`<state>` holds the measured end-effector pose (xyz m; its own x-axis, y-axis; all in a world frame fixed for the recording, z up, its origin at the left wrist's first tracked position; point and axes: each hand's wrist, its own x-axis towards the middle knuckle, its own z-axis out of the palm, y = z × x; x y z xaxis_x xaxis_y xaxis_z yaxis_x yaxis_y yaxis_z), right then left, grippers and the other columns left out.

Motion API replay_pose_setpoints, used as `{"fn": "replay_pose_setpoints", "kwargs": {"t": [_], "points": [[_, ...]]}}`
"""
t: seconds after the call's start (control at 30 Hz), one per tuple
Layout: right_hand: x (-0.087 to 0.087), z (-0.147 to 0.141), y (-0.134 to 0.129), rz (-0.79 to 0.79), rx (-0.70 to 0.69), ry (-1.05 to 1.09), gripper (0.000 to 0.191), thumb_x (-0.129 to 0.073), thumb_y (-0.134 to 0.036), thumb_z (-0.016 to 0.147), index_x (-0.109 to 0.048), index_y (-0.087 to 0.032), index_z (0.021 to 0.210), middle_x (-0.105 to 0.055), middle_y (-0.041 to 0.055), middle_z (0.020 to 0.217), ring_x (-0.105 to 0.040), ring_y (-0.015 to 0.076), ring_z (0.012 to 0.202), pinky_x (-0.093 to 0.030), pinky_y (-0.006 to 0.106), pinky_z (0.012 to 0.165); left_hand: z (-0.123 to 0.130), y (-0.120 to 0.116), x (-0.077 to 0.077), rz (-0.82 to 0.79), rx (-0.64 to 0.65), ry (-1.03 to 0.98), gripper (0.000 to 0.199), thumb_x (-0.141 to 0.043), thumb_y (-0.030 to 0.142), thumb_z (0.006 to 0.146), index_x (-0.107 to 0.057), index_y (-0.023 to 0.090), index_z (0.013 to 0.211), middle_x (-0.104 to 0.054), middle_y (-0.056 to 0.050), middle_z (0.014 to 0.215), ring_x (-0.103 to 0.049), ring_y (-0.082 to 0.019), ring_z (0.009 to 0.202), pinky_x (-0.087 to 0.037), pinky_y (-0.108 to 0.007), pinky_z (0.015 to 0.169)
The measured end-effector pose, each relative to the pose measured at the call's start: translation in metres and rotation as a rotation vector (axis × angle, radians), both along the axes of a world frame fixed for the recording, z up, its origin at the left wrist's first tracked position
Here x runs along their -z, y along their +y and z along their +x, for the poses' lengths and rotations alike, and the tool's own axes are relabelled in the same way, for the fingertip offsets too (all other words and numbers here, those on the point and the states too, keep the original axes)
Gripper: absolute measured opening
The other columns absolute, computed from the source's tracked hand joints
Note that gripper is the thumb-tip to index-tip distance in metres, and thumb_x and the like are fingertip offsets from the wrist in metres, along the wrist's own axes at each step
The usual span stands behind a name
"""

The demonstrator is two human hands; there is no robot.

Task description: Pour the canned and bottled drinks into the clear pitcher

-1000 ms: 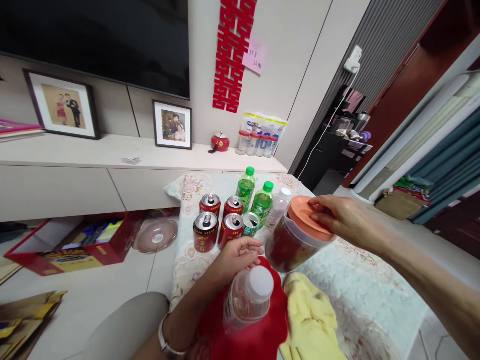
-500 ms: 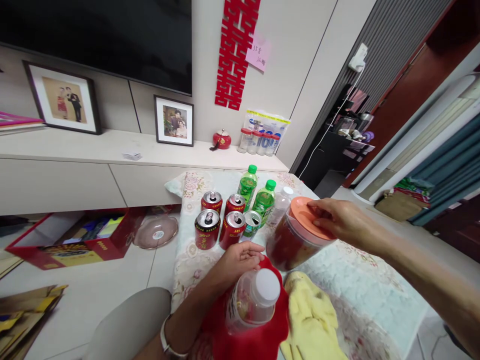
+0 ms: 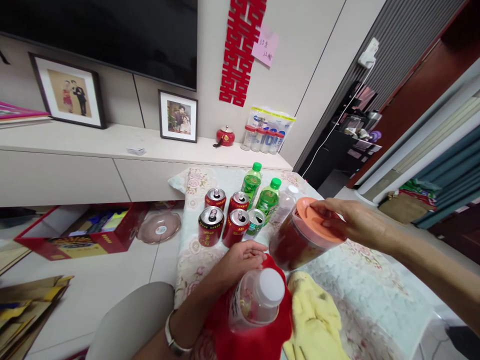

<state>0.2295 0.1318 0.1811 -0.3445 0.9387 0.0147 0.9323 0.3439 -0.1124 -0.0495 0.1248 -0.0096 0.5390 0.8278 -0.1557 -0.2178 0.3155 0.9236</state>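
My right hand (image 3: 339, 217) grips the orange lid (image 3: 317, 220) on top of a large clear container (image 3: 296, 242) with dark red-brown contents. My left hand (image 3: 243, 257) rests at the back rim of a red scalloped tray (image 3: 255, 342), fingers loosely curled and apart, holding nothing. In the tray, close to my left wrist, stands a clear bottle with a white cap (image 3: 270, 286). A yellow cloth (image 3: 313, 317) lies right of the tray. Behind my left hand are several red cans (image 3: 211, 227), a green can (image 3: 255, 221), two green-capped bottles (image 3: 268, 200) and a clear bottle (image 3: 284, 206).
A flowered cloth (image 3: 375, 285) covers the table. Beyond it, a white cabinet (image 3: 150, 160) holds framed photos (image 3: 178, 117), a red pot (image 3: 225, 136) and several red-lidded jars (image 3: 262, 140). On the floor at left are a red box (image 3: 112, 240) and a pink dish (image 3: 159, 227); a grey seat (image 3: 131, 320) is nearer.
The view has shifted slightly, so most things appear a little further right. Both hands keep nearly the same places relative to the container and tray.
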Motion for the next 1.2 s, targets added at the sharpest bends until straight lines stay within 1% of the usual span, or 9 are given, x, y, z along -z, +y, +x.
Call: {"fn": "replay_pose_setpoints", "kwargs": {"t": [0.13,0.27,0.37,0.47,0.57,0.73,0.93,1.07,1.2], "points": [[-0.002,0.001,0.003,-0.014,-0.067,0.019,0.025,-0.05,-0.031,0.092,-0.07,-0.026,0.105,-0.077,0.0056,0.097,-0.072,0.0225,0.082,-0.055,0.035,0.074,0.0,0.0,0.002,0.0,-0.006,-0.006,0.05,-0.091,0.043,0.066,-0.078,0.016,0.106,-0.079,-0.011,0.102,-0.07,-0.023,0.083,-0.052,-0.035,0.078],[-0.005,0.003,0.008,-0.043,-0.144,0.002,0.026,-0.052,-0.032,0.094,-0.071,-0.026,0.111,-0.077,0.0076,0.101,-0.073,0.024,0.086,-0.057,0.036,0.076,0.0,0.0,0.002,-0.003,-0.012,0.009,0.042,-0.09,0.037,0.066,-0.079,0.019,0.103,-0.08,-0.01,0.103,-0.07,-0.024,0.088,-0.052,-0.035,0.079],[-0.004,0.006,0.01,-0.032,-0.147,0.017,0.031,-0.053,-0.033,0.095,-0.072,-0.024,0.117,-0.078,0.0084,0.102,-0.074,0.0242,0.086,-0.058,0.036,0.077,0.0,0.0,0.002,-0.007,-0.021,0.008,0.04,-0.089,0.035,0.065,-0.079,0.02,0.101,-0.08,-0.009,0.102,-0.07,-0.024,0.088,-0.053,-0.035,0.079],[0.001,0.009,0.011,-0.014,-0.149,0.034,0.036,-0.054,-0.041,0.097,-0.074,-0.024,0.122,-0.078,0.0094,0.104,-0.074,0.0251,0.087,-0.058,0.037,0.078,0.001,-0.001,0.002,-0.008,-0.022,-0.015,0.04,-0.089,0.034,0.064,-0.079,0.02,0.1,-0.08,-0.008,0.098,-0.069,-0.024,0.087,-0.052,-0.035,0.078],[0.01,0.012,0.01,0.059,-0.135,0.048,0.043,-0.053,-0.049,0.099,-0.075,-0.022,0.123,-0.075,0.0108,0.1,-0.072,0.0255,0.085,-0.057,0.04,0.078,0.0,-0.002,0.002,-0.013,-0.024,-0.035,0.04,-0.089,0.034,0.064,-0.08,0.019,0.101,-0.078,-0.007,0.094,-0.068,-0.023,0.086,-0.051,-0.033,0.075],[0.023,0.01,0.006,0.135,-0.056,0.085,0.043,-0.051,-0.048,0.1,-0.076,-0.023,0.125,-0.072,0.0094,0.095,-0.07,0.0251,0.083,-0.057,0.04,0.077,-0.001,-0.004,0.0,-0.027,-0.019,-0.035,0.042,-0.089,0.037,0.065,-0.08,0.019,0.101,-0.077,-0.008,0.096,-0.069,-0.023,0.086,-0.051,-0.032,0.075],[0.022,0.003,0.002,0.133,0.003,0.158,0.044,-0.053,-0.048,0.097,-0.078,-0.023,0.122,-0.07,0.0082,0.088,-0.068,0.0239,0.077,-0.056,0.039,0.071,-0.001,-0.005,0.001,-0.027,0.0,-0.011,0.046,-0.09,0.043,0.066,-0.078,0.021,0.104,-0.078,-0.008,0.097,-0.069,-0.023,0.083,-0.052,-0.034,0.073],[0.022,0.001,0.001,0.149,0.016,0.177,0.043,-0.055,-0.05,0.096,-0.079,-0.024,0.12,-0.072,0.0092,0.09,-0.068,0.0245,0.078,-0.057,0.039,0.071,-0.003,-0.006,-0.002,-0.013,-0.002,-0.022,0.039,-0.087,0.041,0.069,-0.081,0.023,0.103,-0.079,-0.007,0.095,-0.069,-0.023,0.084,-0.054,-0.032,0.072],[0.025,0.0,-0.001,0.153,0.007,0.184,0.041,-0.054,-0.046,0.098,-0.079,-0.023,0.12,-0.073,0.01,0.093,-0.07,0.0245,0.081,-0.058,0.039,0.073,-0.002,-0.006,-0.003,-0.023,-0.013,-0.031,0.036,-0.089,0.038,0.064,-0.082,0.025,0.097,-0.08,-0.005,0.09,-0.068,-0.023,0.081,-0.053,-0.033,0.071]]}}
